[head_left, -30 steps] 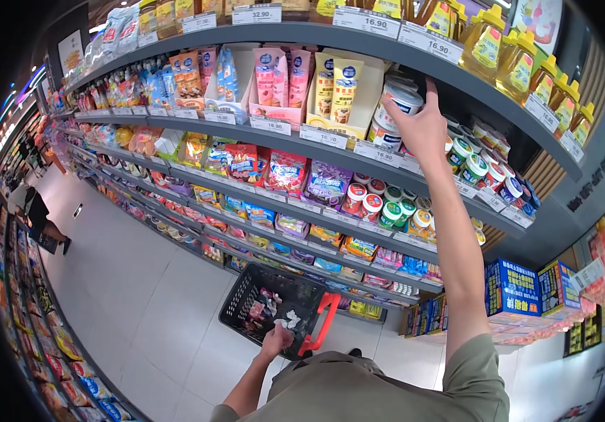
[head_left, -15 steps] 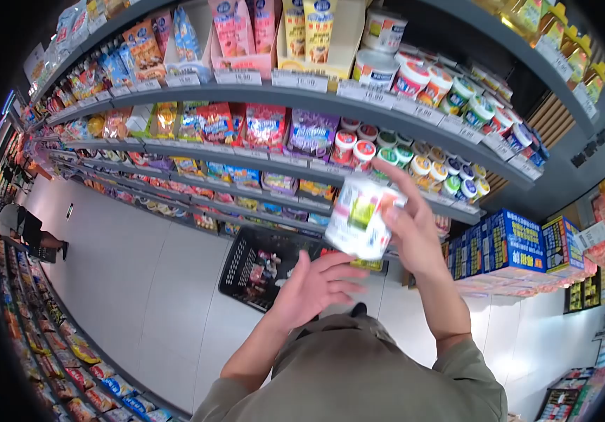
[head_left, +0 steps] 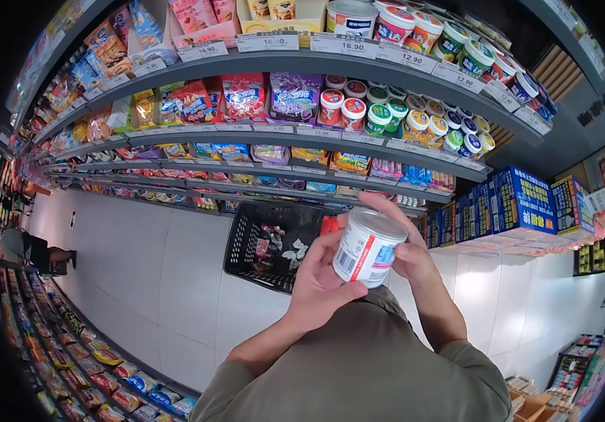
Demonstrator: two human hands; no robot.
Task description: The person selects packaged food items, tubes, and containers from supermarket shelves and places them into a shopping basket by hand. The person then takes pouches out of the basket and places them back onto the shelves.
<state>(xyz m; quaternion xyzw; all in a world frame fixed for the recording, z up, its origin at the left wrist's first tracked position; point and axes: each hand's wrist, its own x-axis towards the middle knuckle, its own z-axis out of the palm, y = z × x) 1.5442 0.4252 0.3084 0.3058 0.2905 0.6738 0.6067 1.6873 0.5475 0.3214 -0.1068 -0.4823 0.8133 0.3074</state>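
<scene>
A white cylindrical can (head_left: 369, 246) with a barcode and a red stripe is held between both hands, close to my chest. My left hand (head_left: 320, 281) wraps its left side, thumb along the lower edge. My right hand (head_left: 409, 250) grips the right side, with fingers reaching behind the rim. The can tilts a little, its lid end up. Below and to the left, a black shopping basket (head_left: 235, 254) stands on the floor with several small packages inside.
Shelves ahead carry bagged sweets (head_left: 243, 97) and small round tubs (head_left: 354, 112). Blue boxes (head_left: 520, 200) are stacked at the right. Snack packets (head_left: 140, 383) line the shelf at the lower left. Another person (head_left: 28, 250) is in the aisle at the far left.
The can has come down towards my chest and turned, so its barcode side now faces me. My left hand, open and apart before, has closed on it. The view has shifted slightly.
</scene>
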